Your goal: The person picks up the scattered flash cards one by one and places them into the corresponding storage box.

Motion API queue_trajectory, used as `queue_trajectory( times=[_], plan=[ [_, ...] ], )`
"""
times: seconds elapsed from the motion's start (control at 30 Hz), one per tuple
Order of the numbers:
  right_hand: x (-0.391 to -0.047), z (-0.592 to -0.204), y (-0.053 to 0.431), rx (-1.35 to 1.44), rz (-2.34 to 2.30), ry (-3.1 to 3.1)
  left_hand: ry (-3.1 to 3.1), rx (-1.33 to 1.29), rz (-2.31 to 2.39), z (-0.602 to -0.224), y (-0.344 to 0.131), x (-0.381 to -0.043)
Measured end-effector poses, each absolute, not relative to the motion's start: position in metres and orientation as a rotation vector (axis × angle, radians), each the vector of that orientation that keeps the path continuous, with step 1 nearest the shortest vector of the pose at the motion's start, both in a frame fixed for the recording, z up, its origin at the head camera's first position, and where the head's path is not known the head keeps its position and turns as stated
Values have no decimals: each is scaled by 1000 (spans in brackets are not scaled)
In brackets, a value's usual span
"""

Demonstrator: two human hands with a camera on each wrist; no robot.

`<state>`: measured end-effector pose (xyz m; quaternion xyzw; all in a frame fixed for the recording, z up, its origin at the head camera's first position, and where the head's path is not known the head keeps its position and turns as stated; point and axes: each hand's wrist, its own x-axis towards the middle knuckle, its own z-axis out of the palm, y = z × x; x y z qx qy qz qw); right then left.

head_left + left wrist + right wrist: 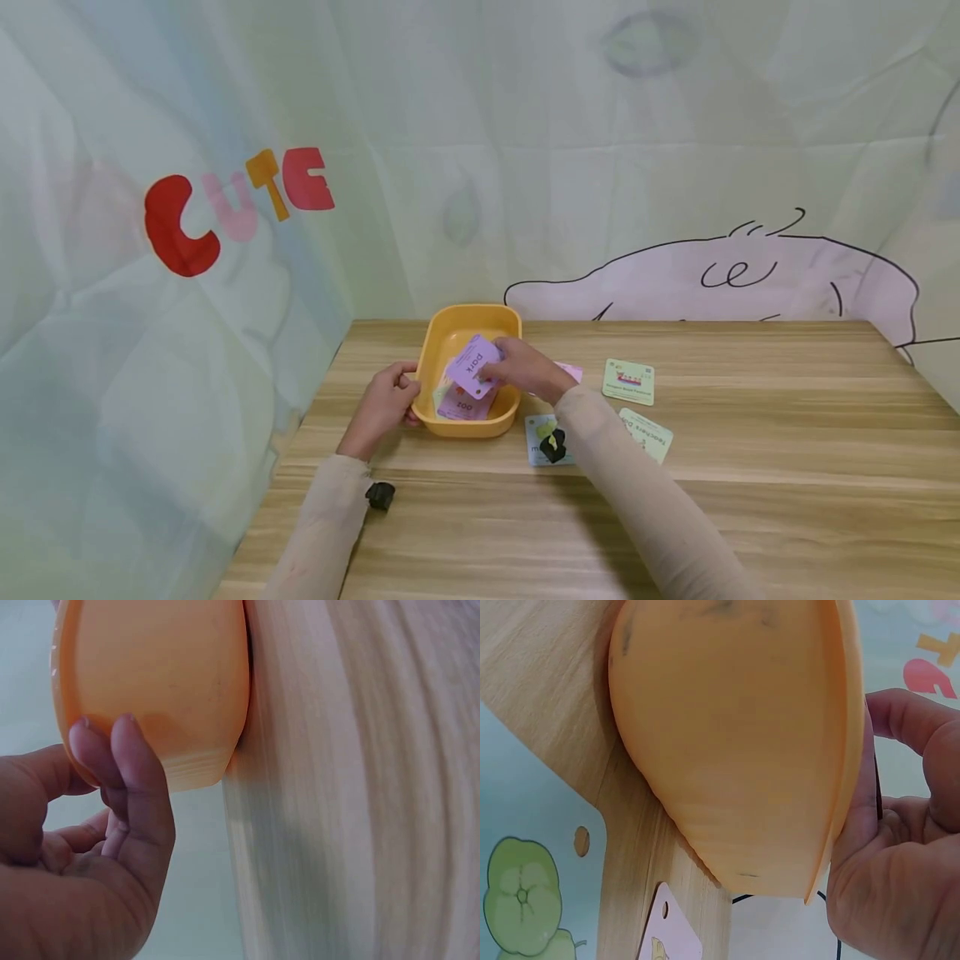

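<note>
A yellow plastic bin [480,428] stands at the table's back left. My left hand [384,404] pinches its left rim, the fingertips against the outer wall [157,682] in the left wrist view. Over the bin, my right hand [528,367] holds a purple card [471,360] printed "park" between thumb and fingers. Below it, inside the bin, lies another purple card [461,408] marked "zoo", overlapping a paler card. The right wrist view shows my right hand [900,847] beyond the bin's rim, with the held card mostly hidden.
Right of the bin lie a pink card [572,370], partly behind my right wrist, a blue card [538,429] and two green cards [628,392]. My right forearm crosses over part of them. A printed curtain [450,167] hangs behind the wooden table [787,467].
</note>
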<state>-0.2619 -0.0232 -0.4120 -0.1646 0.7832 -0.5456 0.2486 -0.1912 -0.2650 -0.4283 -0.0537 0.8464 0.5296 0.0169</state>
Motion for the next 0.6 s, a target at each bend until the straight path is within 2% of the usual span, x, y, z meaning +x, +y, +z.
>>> queue_trajectory(
  times=[0.6],
  plan=[
    [-262,-413,-24,-442,-1452,2156,2617,-186,1659,-429,-264,-191]
  ],
)
